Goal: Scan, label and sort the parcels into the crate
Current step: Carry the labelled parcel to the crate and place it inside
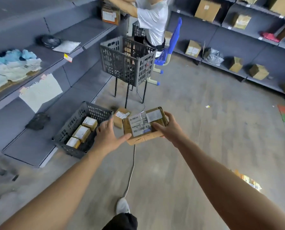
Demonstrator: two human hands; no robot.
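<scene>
A flat cardboard parcel (143, 126) with white barcode labels on top is held in the air above the floor. My right hand (169, 126) grips its right end, thumb on top and fingers wrapped round the far edge. My left hand (107, 133) is spread with straight fingers at the parcel's left edge, thumb touching the near corner. Left of the hands a dark grey crate (68, 125) sits on the floor and holds three small labelled boxes (82, 132). Another small box (121, 116) lies on the floor just beyond the held parcel.
A taller grey basket (126, 61) on black legs stands further back, with a person in a white shirt (152, 20) and a blue chair (170, 45) behind it. Grey shelves with parcels line both sides. A white cable (131, 171) runs across the floor near my shoe (122, 205).
</scene>
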